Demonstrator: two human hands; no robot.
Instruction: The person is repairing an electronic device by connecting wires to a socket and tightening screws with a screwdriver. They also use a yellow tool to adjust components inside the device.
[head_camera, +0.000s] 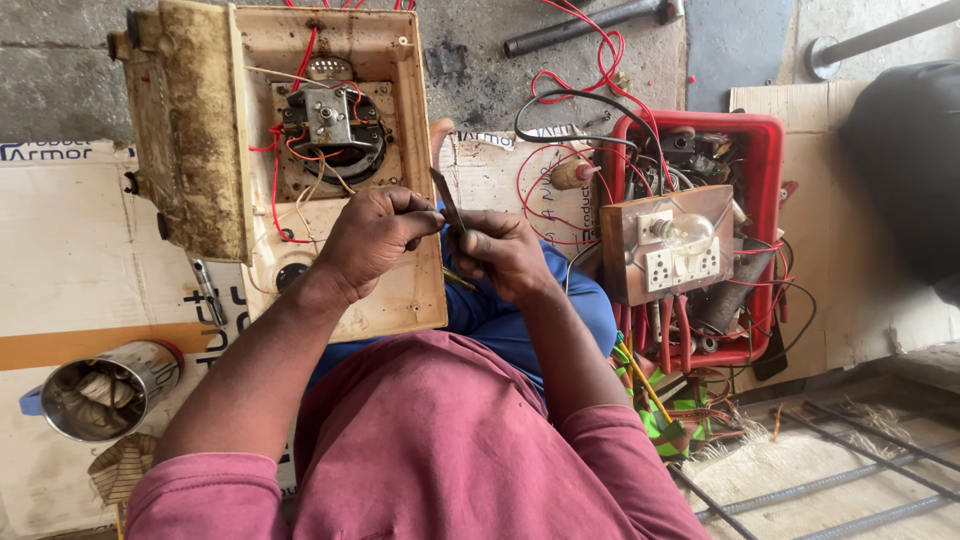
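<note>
The left hand (372, 240) is curled narrow, its fingertips pinching the upper end of a thin dark metal tool (448, 202), which stands tilted just beside the lower right edge of the opened cream appliance casing (400, 300). The right hand (502, 252), just right of the casing, is closed around the tool's lower part. Inside the casing sit a round motor unit (330, 125) and red wires (276, 175). Well right of the casing stands a red crate (768, 140) of tools and cables, with a wooden test board (625, 260) bearing a bulb (685, 232) and sockets. Left of and below the casing lies a steel jar (105, 388) on flattened cardboard (70, 240)
</note>
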